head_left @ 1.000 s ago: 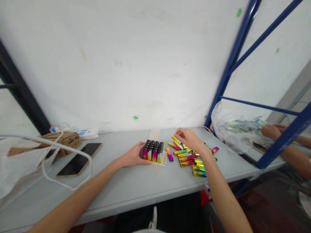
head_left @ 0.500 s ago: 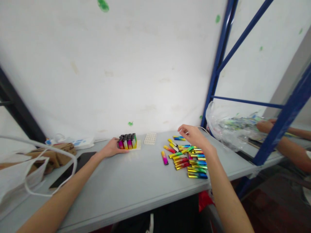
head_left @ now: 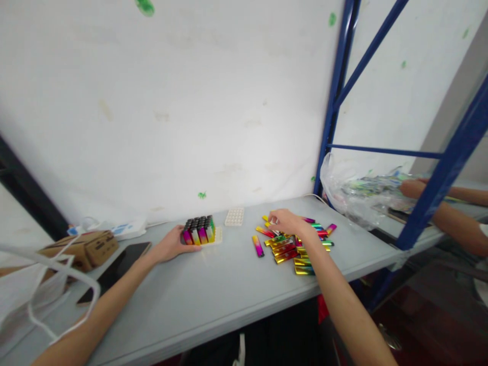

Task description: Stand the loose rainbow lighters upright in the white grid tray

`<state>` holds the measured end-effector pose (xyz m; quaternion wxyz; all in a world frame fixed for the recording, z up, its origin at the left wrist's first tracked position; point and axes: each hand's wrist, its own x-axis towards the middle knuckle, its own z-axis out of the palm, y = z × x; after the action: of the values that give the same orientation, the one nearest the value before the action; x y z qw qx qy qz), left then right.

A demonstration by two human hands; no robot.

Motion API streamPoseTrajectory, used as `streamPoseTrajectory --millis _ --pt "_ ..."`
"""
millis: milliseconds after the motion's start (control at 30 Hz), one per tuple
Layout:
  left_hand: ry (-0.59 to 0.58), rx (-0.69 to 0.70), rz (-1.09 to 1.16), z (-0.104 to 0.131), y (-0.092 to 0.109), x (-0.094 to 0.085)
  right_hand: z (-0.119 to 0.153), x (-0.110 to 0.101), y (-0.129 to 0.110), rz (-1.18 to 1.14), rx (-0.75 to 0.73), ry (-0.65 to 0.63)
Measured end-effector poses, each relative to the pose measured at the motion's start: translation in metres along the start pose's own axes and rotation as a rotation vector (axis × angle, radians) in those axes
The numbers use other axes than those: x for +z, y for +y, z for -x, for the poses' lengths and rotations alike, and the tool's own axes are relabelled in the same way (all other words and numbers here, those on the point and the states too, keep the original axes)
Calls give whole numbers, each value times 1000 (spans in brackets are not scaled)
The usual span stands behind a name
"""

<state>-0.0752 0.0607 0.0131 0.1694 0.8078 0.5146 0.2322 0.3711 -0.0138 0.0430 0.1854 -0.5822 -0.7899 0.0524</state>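
Observation:
My left hand (head_left: 177, 243) is wrapped around the left side of a pale plastic tray (head_left: 218, 236) on the table. Lighters (head_left: 200, 231) with black tops stand upright in rows in that tray, in purple, white, yellow and green. Over the left part of a loose pile of shiny multicoloured lighters (head_left: 284, 250) is my right hand (head_left: 286, 221). Its fingers are bent and slightly apart, close to a yellow-and-white lighter; contact cannot be made out. A single pink-and-yellow lighter (head_left: 257, 246) lies left of the pile.
A second pale tray (head_left: 234, 217) lies by the wall. At left are a black phone (head_left: 118, 267), a cardboard box (head_left: 89, 248) and a white cable (head_left: 82, 277). A blue frame (head_left: 423, 203) stands at right, with a plastic bag (head_left: 345, 190) and another person's arm (head_left: 457, 226) beyond.
My right hand has moved left and down onto the pile, showing more lighters on its right side. My left hand stays at the filled tray. The view has shifted slightly.

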Motion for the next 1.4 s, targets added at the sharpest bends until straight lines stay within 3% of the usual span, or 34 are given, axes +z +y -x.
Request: streamPoseTrajectory --millis 100,167,300,433,567,700,867,1000,1100,1267,1400 --pt "-42 63 -15 11 6 5 -5 18 -6 55 25 -128" --pt "-103 164 14 9 17 12 -5 27 -10 93 32 -134" --pt "-176 246 74 -9 42 31 -4 32 -11 72 2 -37" --pt "-170 275 128 -21 59 53 -5 22 -9 -165 14 44" --pt "-136 290 172 -18 64 65 -12 14 -14 -383 -25 211" --pt "-113 282 180 -14 64 68 -23 18 -25 -636 -71 349" --pt "-106 277 159 -10 65 66 -27 31 -41 -1047 -78 236" --pt "-125 274 154 -3 64 63 -24 38 -51 -1173 -84 127" --pt "-143 290 161 0 64 62 -24 44 -55 -1115 -27 196" --pt "-137 304 160 -1 63 62 -24 50 -59 -701 35 442" --pt "-133 308 153 -1 63 63 -20 48 -63 -510 50 512"
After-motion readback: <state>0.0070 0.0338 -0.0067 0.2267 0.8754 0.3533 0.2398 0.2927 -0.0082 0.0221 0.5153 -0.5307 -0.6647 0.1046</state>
